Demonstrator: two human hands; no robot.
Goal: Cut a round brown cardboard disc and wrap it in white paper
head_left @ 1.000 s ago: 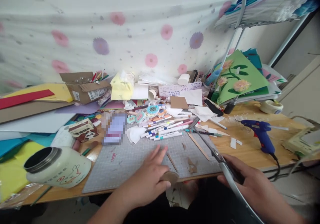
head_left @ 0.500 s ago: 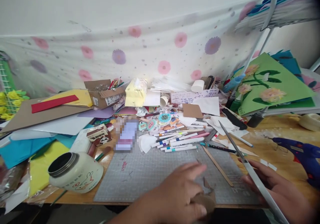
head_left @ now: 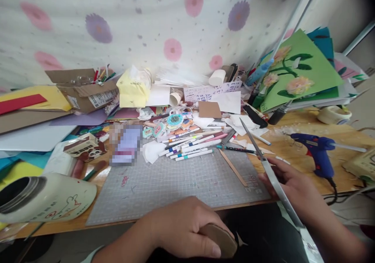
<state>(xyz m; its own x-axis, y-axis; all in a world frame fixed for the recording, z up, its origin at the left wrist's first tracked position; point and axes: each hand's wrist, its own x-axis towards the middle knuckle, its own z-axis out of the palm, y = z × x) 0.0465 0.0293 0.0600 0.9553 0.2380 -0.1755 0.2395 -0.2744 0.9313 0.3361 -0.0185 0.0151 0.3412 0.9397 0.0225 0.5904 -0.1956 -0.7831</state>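
My left hand (head_left: pixel 184 226) is closed round a brown cardboard piece (head_left: pixel 221 241) with a rounded edge, held at the table's front edge above my dark-clothed lap. The thumb lies on its near side; the other fingers are mostly hidden. My right hand (head_left: pixel 293 190) is closed on a craft knife (head_left: pixel 274 177) with a long pointed blade and a silver-grey handle. Its tip points up and away, toward the papers. Behind both hands lies a grey cutting mat (head_left: pixel 175 188), with a thin wooden stick (head_left: pixel 233 167) on its right part.
Acrylic markers (head_left: pixel 190 147) lie in a heap behind the mat, beside a blurred-out phone (head_left: pixel 127 145). A cream jar (head_left: pixel 58 198) stands at left, a cardboard box (head_left: pixel 84 95) behind it. On the right are a blue glue gun (head_left: pixel 316 145) and a green flower picture (head_left: pixel 301 71).
My left hand has drawn down off the mat toward my lap, its fingers folding round the cardboard piece. The knife stays in my right hand. The view has tilted down and turned right.
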